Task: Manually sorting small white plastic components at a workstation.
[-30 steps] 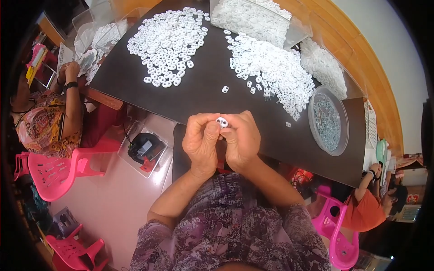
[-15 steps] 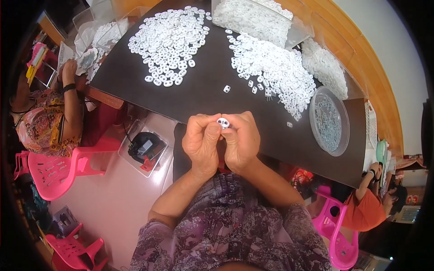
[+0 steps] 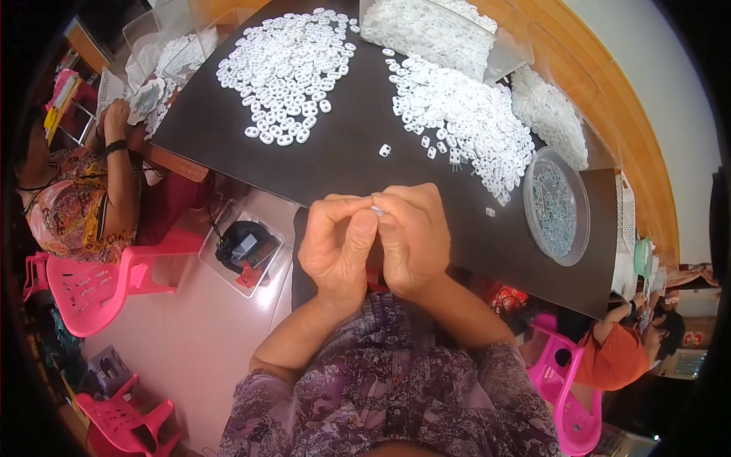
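Hands pressed together at the dark table's near edge — left hand and right hand both pinching one small white plastic piece between fingertips, white piles beyond.

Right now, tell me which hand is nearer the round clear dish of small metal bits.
Right. The right hand sits at the table edge, closer to the round dish off to its right. The left hand is beyond it, further left, both pinching a small white piece.

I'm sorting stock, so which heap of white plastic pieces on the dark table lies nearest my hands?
The right-hand heap, beside the round clear dish; the left heap lies farther off.
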The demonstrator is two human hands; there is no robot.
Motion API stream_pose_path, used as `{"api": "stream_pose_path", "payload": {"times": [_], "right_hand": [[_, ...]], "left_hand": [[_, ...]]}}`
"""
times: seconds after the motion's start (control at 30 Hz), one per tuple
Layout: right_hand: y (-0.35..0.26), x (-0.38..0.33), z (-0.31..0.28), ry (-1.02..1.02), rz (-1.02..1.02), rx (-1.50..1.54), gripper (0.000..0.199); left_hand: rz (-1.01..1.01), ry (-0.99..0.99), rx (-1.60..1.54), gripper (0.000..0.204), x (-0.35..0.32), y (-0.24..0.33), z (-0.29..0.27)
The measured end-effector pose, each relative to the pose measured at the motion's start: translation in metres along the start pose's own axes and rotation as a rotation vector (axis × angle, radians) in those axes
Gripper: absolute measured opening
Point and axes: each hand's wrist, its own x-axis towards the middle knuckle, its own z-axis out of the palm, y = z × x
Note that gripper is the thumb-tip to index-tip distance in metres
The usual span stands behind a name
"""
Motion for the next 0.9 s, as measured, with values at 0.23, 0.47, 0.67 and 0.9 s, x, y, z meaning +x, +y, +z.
{"api": "stream_pose_path", "payload": {"times": [0.23,0.47,0.67,0.9], "right_hand": [[0.001,-0.009,-0.002,-0.061,0.228,0.225,0.023],[0.000,-0.010,-0.001,-0.095,0.329,0.264,0.024],[0.003,-0.007,-0.002,-0.120,0.102,-0.002,0.028],[0.005,-0.006,-0.003,-0.152,0.011,-0.052,0.031]], "left_hand": [[-0.109,-0.033,-0.033,0.010,0.002,0.003,-0.006],[-0.089,-0.037,0.148,0.016,0.003,0.003,-0.007],[-0.085,-0.048,0.174,0.017,0.002,0.004,-0.009],[-0.171,-0.114,0.118,0.019,0.003,0.010,-0.013]]}}
